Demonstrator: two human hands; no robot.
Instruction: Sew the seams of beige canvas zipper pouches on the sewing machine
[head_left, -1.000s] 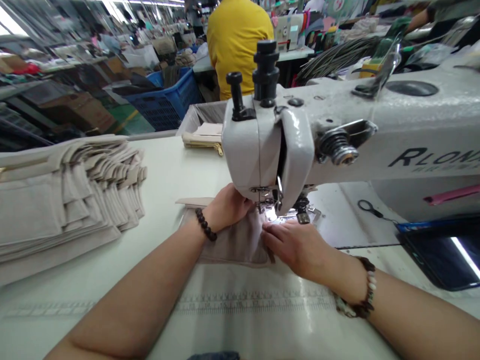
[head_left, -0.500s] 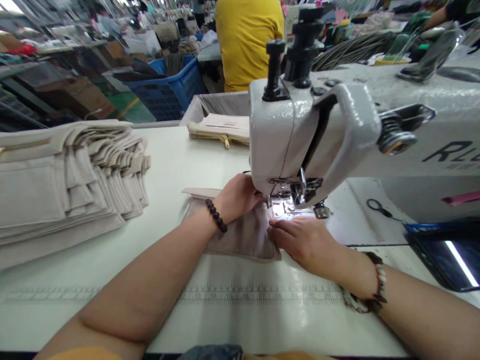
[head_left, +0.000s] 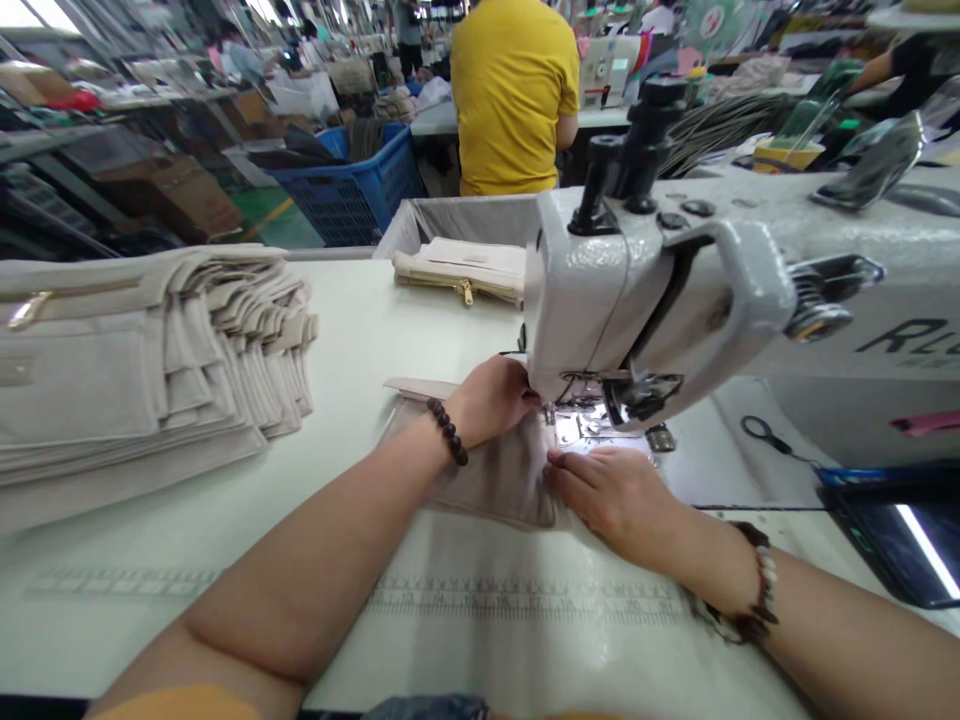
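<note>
A beige fabric piece, flat and with a stitched edge, lies partly under the head of a white sewing machine. My left hand rests on its far part, fingers curled against the fabric beside the presser foot; the fingertips are partly hidden. At the right edge of the fabric, just in front of the lit needle plate, my right hand pinches the border between thumb and fingers. The needle itself cannot be made out.
A tall stack of beige fabric pieces lies at the left. Behind the machine head is a zippered beige pouch. Small black-handled scissors and a dark-screened device are at the right. A person in yellow sits beyond.
The view has shifted slightly, so the scene sits a little lower and farther right. Both hands keep nearly the same place on the fabric. A metal lever on the machine head no longer shows.
</note>
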